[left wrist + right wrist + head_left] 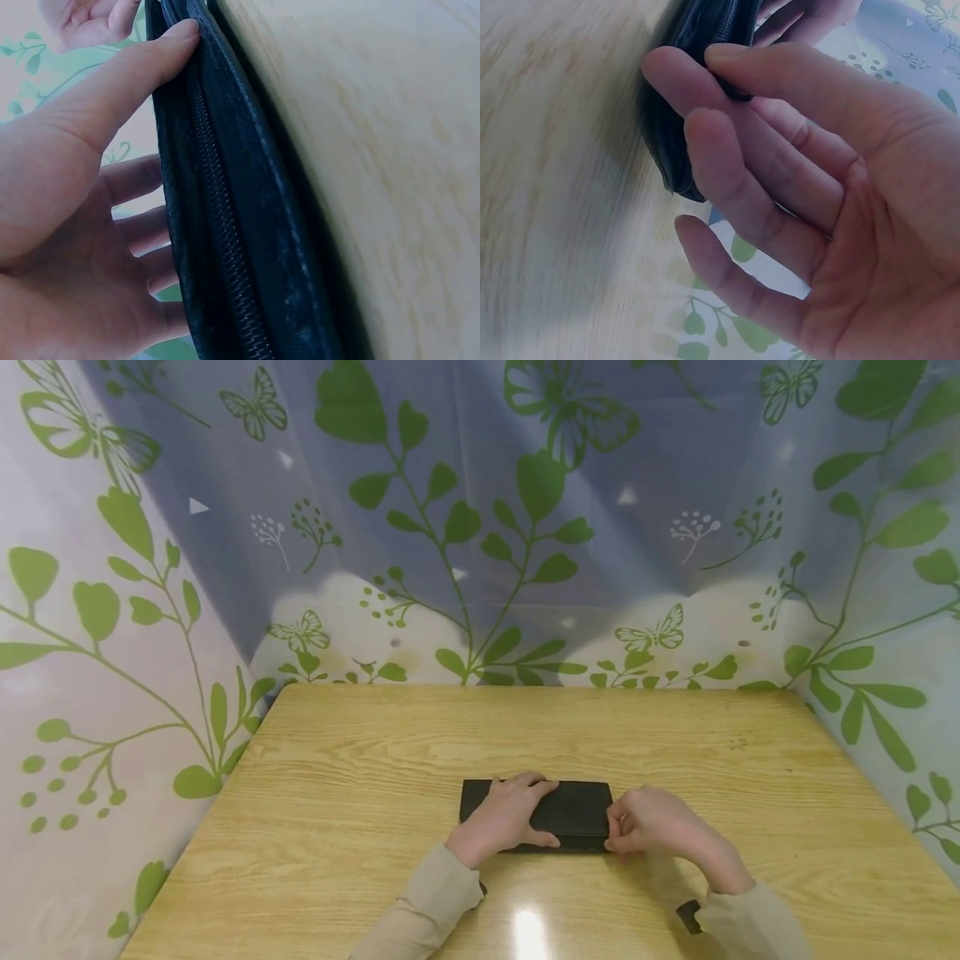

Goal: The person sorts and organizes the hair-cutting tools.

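A flat black zippered leather pouch (570, 814) lies on the pale wooden counter (360, 760), near its front edge. The left hand (504, 817) rests spread on the pouch's left half, thumb along the zipper edge. The right hand (651, 822) pinches the pouch's right end between thumb and forefinger

Light wooden table (360, 752), glare spot near front edge; leaf-and-butterfly printed curtain (480, 527) surrounding three sides.
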A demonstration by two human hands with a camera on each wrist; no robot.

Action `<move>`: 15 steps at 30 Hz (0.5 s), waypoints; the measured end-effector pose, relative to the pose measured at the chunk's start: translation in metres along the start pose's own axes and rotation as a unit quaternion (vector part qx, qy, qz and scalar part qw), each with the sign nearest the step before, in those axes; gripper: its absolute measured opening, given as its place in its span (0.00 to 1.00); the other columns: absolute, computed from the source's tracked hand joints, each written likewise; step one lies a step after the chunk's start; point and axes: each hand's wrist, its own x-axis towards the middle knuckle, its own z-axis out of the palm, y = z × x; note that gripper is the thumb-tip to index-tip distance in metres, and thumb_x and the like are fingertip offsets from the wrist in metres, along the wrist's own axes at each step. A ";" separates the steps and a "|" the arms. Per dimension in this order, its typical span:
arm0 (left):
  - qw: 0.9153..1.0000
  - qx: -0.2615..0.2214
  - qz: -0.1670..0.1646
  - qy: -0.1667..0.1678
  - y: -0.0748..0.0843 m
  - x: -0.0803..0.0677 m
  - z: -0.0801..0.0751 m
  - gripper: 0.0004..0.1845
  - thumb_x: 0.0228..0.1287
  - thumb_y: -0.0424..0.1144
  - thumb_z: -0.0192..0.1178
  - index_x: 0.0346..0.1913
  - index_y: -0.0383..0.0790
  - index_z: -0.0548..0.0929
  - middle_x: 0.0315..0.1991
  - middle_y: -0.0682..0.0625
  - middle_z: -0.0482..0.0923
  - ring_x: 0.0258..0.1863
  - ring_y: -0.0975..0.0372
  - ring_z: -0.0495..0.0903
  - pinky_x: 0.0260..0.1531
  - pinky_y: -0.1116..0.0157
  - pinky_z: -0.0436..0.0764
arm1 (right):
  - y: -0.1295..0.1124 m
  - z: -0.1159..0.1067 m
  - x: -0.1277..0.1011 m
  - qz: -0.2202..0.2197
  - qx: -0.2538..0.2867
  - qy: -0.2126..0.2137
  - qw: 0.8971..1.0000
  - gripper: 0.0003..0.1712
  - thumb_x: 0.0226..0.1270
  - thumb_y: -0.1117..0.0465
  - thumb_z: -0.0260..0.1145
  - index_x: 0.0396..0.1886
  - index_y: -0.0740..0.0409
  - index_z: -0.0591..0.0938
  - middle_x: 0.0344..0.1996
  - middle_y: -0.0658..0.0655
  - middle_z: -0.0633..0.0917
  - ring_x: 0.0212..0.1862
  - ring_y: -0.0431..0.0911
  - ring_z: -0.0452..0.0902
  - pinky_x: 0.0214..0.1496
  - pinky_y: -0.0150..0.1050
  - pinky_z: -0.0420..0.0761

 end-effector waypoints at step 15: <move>1.000 0.001 0.004 0.004 0.000 -0.001 -0.001 0.43 0.56 0.58 0.73 0.73 0.47 0.72 0.71 0.47 0.70 0.70 0.53 0.70 0.65 0.41 0.69 | 0.005 -0.002 -0.003 0.018 -0.011 0.015 1.000 0.16 0.59 0.60 0.77 0.17 0.45 0.79 0.14 0.39 0.83 0.16 0.38 0.76 0.22 0.32 0.71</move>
